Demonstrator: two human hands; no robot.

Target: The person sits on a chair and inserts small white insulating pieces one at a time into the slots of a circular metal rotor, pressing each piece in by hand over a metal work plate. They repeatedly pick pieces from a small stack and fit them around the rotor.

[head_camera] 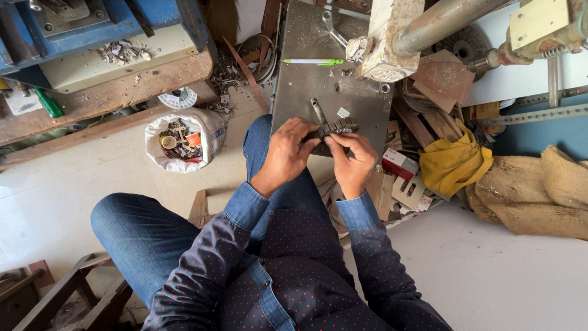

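Steel plate (306,79) edge beneath hands

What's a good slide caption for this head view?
Both hands, left hand and right hand, grip a small dark toothed part over a grey metal plate.

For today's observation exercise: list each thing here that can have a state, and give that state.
dark metal part: held in both hands
left hand: gripping the part
right hand: gripping the part
white sack: open, holding scraps
green pen: lying flat on the metal plate
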